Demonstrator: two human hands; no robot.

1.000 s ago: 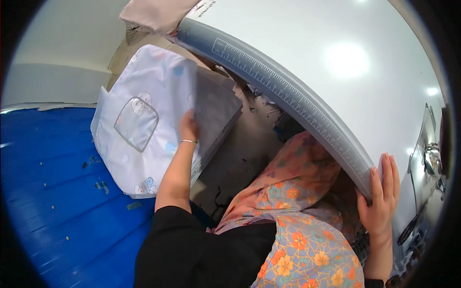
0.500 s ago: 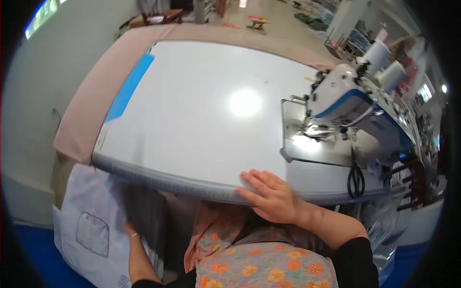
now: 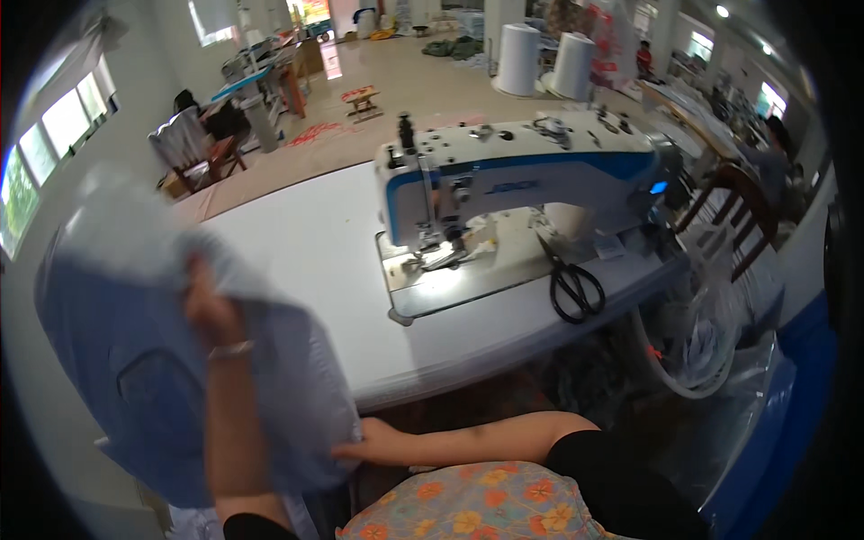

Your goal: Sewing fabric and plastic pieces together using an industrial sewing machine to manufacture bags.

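Note:
A large pale blue-white piece of cloth with a pocket-like outline hangs raised at the left, blurred by motion. High on it my left hand, a bracelet on its wrist, is closed on the fabric. My right hand pinches the cloth's lower right edge, just below the table's front edge. To the right of the cloth stands a white and blue sewing machine with its needle area lit. Black-handled scissors lie on the table beside the machine's metal plate.
The white sewing table spans the middle. Two white thread cones stand behind the machine. At the right are a wooden chair and clear plastic bags. A small stool stands on the floor beyond.
The cloth has come up from beside the table, lifted by my left hand. My right hand has left the tabletop and taken the cloth's edge. The view has turned toward the machine.

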